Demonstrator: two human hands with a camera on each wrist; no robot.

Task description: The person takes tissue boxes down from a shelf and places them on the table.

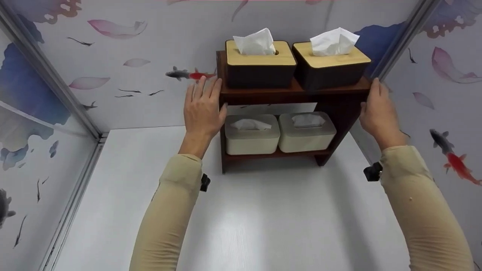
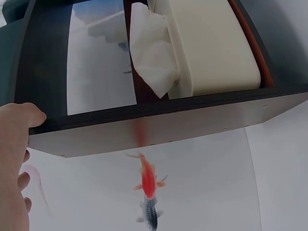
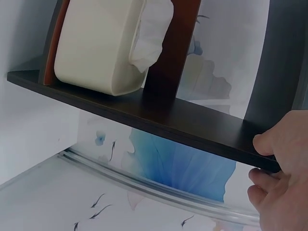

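A two-tier dark brown wooden shelf [image 1: 271,98] stands at the back of the white surface. My left hand [image 1: 203,107] grips its left side panel near the top; in the left wrist view the thumb [image 2: 33,115] lies over the panel's edge. On the opposite side my right hand [image 1: 382,113] holds the right panel, thumb inside and fingers outside in the right wrist view. On top sit two black tissue boxes with wood-look lids, one left [image 1: 260,73] and one right [image 1: 331,71]. Two cream tissue boxes, left [image 1: 252,145] and right [image 1: 308,139], occupy the lower tier. Tissue pokes out of each box.
The white surface [image 1: 241,218] extends in front of the shelf. A wall panel [image 1: 150,45] printed with fish and petals rises behind it, with similar panels at the left [image 1: 30,124] and right [image 1: 433,109]. Metal strips [image 1: 75,195] run along their edges.
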